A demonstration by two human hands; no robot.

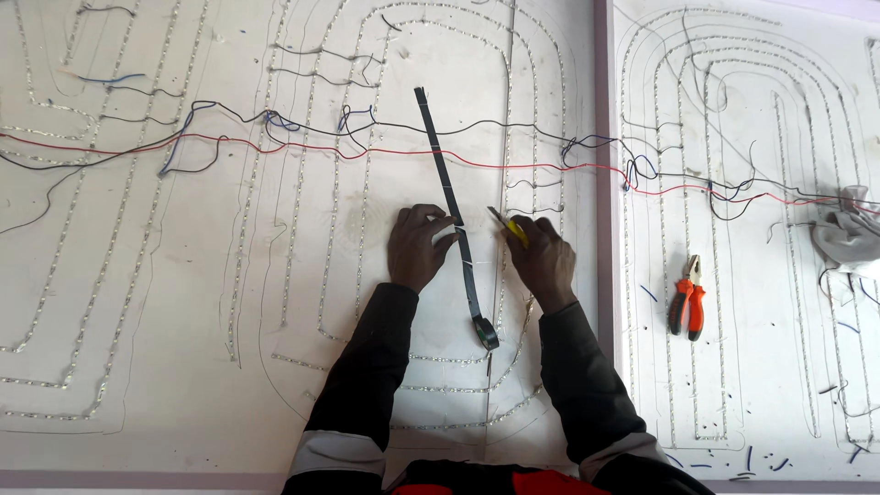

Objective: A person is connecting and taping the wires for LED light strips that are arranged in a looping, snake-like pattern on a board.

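Lying between both hands, a long dark strip (451, 206) ran diagonally across the white tabletop (183, 302), its far end up and away beyond the fingers, its near end finishing in a small dark clip close to the forearms. Pressed onto that strip from its left flank by the left hand (419, 247), fingers curled over the edge around the middle of its length, pinning rather than lifting as far as could be judged. Held just to the strip's right by the right hand (544, 258), closed around a small yellow-handled tool (509, 226) whose tip pointed inward toward the strip but stood slightly apart from it. Roughly equal in nearness to the strip's midsection, though only the left hand actually touched it. Long axis tilted slightly leftward going away from the body, crossing over a red wire (302, 147) and a black wire (412, 126) that stretched sideways well beyond the fingertips. Rows of small pale lights (321, 238) traced looping tracks on the board on either side of both wrists. Well off to the right of the right hand, orange-handled pliers (687, 302) lay untouched, and farther still a crumpled grey cloth (848, 240) at the edge.
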